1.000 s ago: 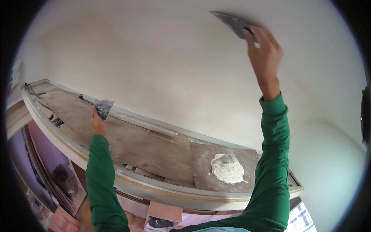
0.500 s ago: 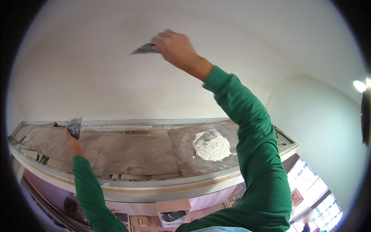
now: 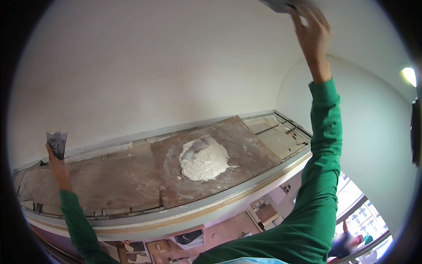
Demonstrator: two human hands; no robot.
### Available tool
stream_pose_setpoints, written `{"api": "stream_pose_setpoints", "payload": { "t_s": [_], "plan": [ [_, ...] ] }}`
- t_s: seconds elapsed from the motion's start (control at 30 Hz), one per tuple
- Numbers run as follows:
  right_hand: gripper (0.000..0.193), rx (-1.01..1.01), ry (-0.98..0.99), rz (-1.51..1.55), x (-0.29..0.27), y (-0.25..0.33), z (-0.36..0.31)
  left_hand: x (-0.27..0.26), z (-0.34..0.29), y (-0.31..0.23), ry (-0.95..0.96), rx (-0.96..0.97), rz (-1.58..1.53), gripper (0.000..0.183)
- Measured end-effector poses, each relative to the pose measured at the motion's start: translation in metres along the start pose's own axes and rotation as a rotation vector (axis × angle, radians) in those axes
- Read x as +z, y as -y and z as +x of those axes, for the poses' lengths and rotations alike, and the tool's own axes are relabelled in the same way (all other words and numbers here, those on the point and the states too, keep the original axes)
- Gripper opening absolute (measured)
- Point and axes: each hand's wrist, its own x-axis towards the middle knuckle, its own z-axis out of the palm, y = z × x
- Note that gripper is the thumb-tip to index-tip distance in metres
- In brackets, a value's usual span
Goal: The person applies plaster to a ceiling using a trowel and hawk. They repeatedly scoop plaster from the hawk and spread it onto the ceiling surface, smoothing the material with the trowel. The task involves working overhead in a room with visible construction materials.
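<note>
My right hand (image 3: 313, 28) is raised high at the upper right, its fingers closed on a grey putty knife (image 3: 280, 5) held near the pale wall (image 3: 167, 66). Part of that blade runs out of the picture's top. Low on the left, my left hand (image 3: 58, 167) grips a second putty knife (image 3: 57, 144), its smeared metal blade pointing up. Between my arms, a mound of white putty (image 3: 203, 159) with a smooth hollow in its top lies on a brown board (image 3: 241, 152). Neither hand touches the mound.
The board lies across a long ledge (image 3: 250, 193) with a raised rim and open frame gaps at its right end. Below are pinkish shelves (image 3: 224, 231) and a box with a dark shoe (image 3: 190, 237). A lit lamp (image 3: 409, 77) is at far right; another person (image 3: 345, 244) shows at lower right.
My right hand has swept up and to the right with its putty knife. The view has turned rightward, so the mound sits further left. Both knives are still held.
</note>
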Motion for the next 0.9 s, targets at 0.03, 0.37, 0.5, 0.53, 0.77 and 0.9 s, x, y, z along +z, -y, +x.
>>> {"api": "stream_pose_setpoints", "payload": {
  "t_s": [0.03, 0.37, 0.5, 0.53, 0.77, 0.9],
  "plan": [
    [0.015, -0.046, 0.062, -0.021, 0.01, 0.0, -0.002, 0.02, -0.009, -0.005, 0.032, -0.048, 0.027, 0.067],
    [0.018, 0.093, 0.515, -0.009, 0.052, -0.058, -0.095, 0.091, -0.144, -0.032, 0.1, 0.097, 0.162, 0.062],
    [0.015, 0.11, 0.416, 0.029, 0.003, -0.106, -0.105, 0.031, -0.211, -0.043, 0.107, 0.11, 0.345, 0.061],
    [0.015, 0.098, 0.4, 0.022, 0.002, -0.114, -0.11, 0.025, -0.232, -0.051, 0.087, 0.098, 0.463, 0.06],
    [0.02, 0.175, 0.658, 0.067, 0.078, -0.113, -0.185, 0.04, -0.313, -0.063, -0.018, 0.306, 1.095, 0.061],
    [0.02, 0.165, 0.815, 0.12, 0.143, -0.1, -0.261, 0.034, -0.317, -0.061, -0.068, 0.203, 1.027, 0.066]
  ]
}}
